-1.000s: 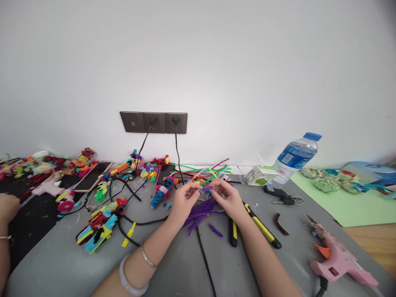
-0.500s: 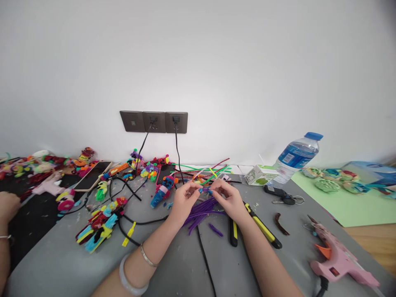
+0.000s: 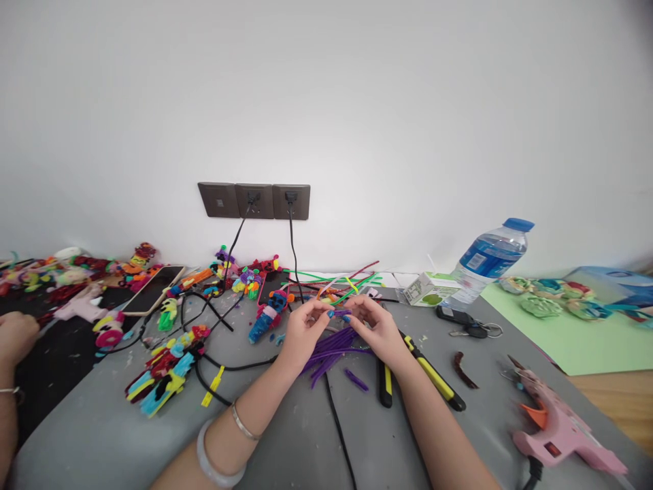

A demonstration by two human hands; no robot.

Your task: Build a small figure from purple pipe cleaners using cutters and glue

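Between my fingertips is a short purple pipe cleaner piece (image 3: 341, 312), pinched at its left end by my left hand (image 3: 307, 335) and at its right end by my right hand (image 3: 376, 329). Both hands are closed, thumbs against the fingers, a small distance apart. Just below them a bundle of purple pipe cleaners (image 3: 331, 352) lies on the grey table (image 3: 286, 429). A short cut purple piece (image 3: 356, 380) rests apart from the bundle. Yellow-and-black handled pliers (image 3: 433, 374) lie by my right wrist, partly hidden by my arm.
A pink glue gun (image 3: 556, 429), car keys (image 3: 472, 327), a tilted water bottle (image 3: 490, 258) and a small box (image 3: 431, 288) stand or lie to the right. Pipe cleaner figures (image 3: 166, 367), phone (image 3: 154, 289) and black cables (image 3: 337, 422) spread leftward. Another person's hand (image 3: 18, 338) is at far left.
My fingertips have drawn slightly apart, so more of the purple piece shows between them. The other person's hand at far left has shifted slightly right.
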